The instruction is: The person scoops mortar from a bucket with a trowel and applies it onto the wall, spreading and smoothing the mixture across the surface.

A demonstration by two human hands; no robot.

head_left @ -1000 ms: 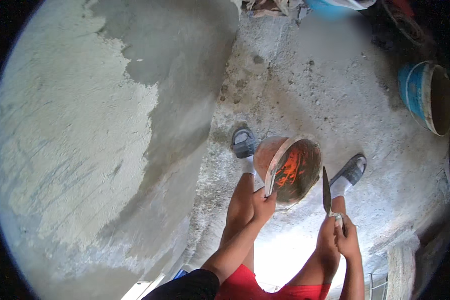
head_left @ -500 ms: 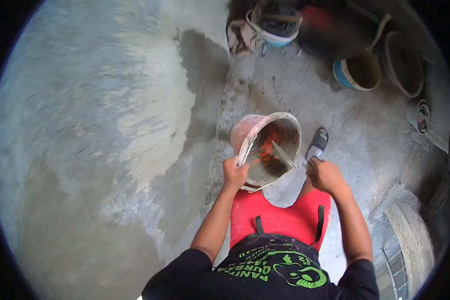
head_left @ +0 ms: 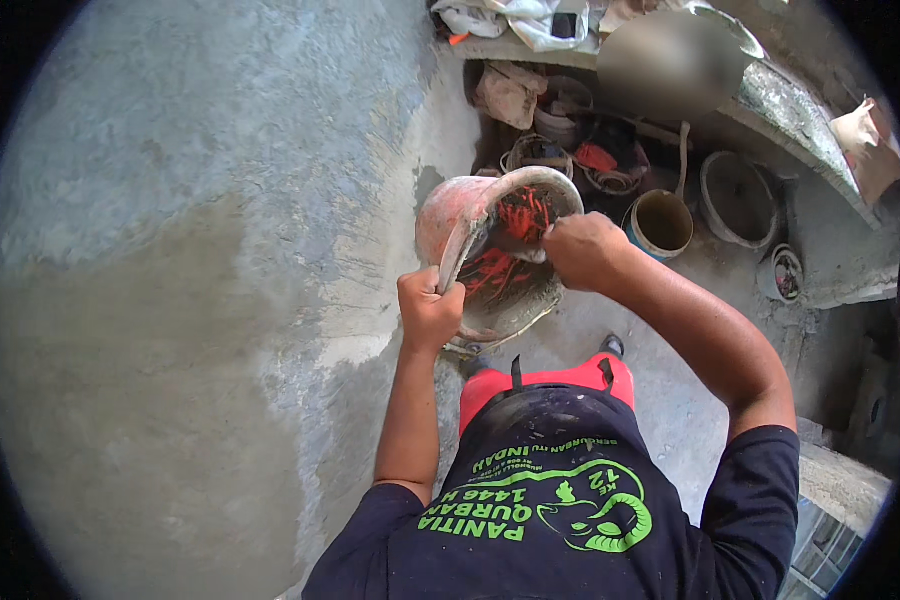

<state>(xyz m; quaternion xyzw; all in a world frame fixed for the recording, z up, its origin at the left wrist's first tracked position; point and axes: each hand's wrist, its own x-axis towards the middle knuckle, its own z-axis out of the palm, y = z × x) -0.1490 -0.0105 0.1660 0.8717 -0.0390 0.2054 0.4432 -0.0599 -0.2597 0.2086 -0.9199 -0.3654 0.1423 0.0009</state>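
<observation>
The bucket (head_left: 448,215) is in front of you, seemingly lifted and tilted, its mouth towards you. Your left hand (head_left: 432,310) pinches its near-left rim, fingers wrapped over the edge. Your right hand (head_left: 590,255), at the right of the mouth, is a closed fist around the trowel (head_left: 530,254); the handle is mostly hidden, the blade inside the bucket. Grey mortar and red-orange streaks coat the inside.

With one hand carrying the bucket, a hard push of the trowel could twist the rim free. Mortar could spill over the low side, or your right knuckles could scrape the crusted rim.

Left of the bucket rises a rough grey wall (head_left: 180,120), with a darker, damp-looking patch (head_left: 140,380) nearer you. Right of it lies pale concrete floor (head_left: 675,360). Beyond it, to the right, stand a blue pail (head_left: 642,240) and a round tub (head_left: 712,190), below a ledge (head_left: 805,125).
</observation>
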